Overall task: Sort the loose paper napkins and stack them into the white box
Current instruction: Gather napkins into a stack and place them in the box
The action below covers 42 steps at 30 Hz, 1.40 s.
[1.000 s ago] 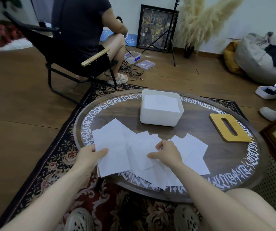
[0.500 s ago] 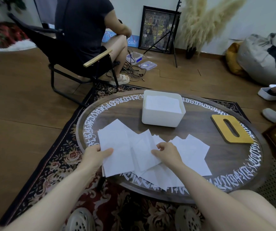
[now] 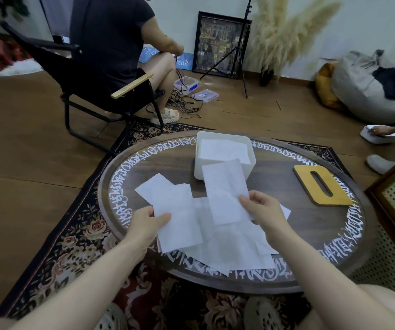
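Several loose white napkins lie spread over the near side of the round dark table. My right hand pinches one napkin by its right edge and holds it lifted above the pile, its far end overlapping the white box. My left hand pinches the left edge of another napkin at the pile's left. The box stands at the table's far middle with napkins lying inside.
A yellow wooden lid with a slot lies on the table's right. A person sits in a black folding chair beyond the table. A wooden cabinet edge stands at the right. Another person's hand and shoe show at far right.
My right hand has picked one napkin up off the pile and raised it toward the box. My left hand kept its grip on the left napkin.
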Each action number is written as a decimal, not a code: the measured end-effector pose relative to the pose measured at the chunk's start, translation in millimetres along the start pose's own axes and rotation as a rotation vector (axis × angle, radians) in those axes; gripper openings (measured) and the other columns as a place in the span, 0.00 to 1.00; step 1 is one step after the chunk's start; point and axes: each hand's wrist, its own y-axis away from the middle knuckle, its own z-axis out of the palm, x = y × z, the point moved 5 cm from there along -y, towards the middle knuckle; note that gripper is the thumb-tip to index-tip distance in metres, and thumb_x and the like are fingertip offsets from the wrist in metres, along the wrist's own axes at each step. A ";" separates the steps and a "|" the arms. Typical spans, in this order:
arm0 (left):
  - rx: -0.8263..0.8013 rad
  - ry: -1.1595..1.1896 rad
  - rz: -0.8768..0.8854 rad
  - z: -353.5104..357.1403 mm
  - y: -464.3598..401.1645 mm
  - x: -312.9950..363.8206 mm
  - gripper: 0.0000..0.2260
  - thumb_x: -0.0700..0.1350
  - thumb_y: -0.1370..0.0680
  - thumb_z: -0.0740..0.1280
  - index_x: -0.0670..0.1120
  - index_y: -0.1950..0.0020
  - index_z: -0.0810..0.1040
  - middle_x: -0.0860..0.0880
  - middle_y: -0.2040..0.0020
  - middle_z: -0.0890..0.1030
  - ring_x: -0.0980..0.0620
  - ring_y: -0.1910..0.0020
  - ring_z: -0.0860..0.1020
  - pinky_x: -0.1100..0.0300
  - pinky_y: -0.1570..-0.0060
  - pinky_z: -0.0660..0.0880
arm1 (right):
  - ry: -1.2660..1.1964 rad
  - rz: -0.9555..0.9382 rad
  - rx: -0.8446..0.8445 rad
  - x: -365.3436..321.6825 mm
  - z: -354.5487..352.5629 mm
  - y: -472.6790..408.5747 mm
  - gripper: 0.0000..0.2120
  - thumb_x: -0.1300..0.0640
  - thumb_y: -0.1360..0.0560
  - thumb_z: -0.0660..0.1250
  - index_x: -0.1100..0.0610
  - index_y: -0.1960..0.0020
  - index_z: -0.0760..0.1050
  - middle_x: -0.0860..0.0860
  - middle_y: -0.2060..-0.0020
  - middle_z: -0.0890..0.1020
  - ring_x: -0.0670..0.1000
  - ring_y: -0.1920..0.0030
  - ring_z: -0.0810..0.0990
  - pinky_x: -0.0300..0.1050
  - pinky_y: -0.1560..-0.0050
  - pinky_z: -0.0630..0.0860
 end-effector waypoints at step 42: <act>-0.434 -0.054 -0.086 91.6 21.5 5.9 0.15 0.58 0.20 0.58 0.52 0.44 0.79 0.49 0.50 0.84 0.48 0.49 0.82 0.53 0.53 0.80 | -0.021 0.204 -0.134 7.9 -9.0 16.8 0.05 0.62 0.26 0.70 0.59 0.50 0.80 0.48 0.61 0.82 0.35 0.76 0.76 0.26 0.77 0.66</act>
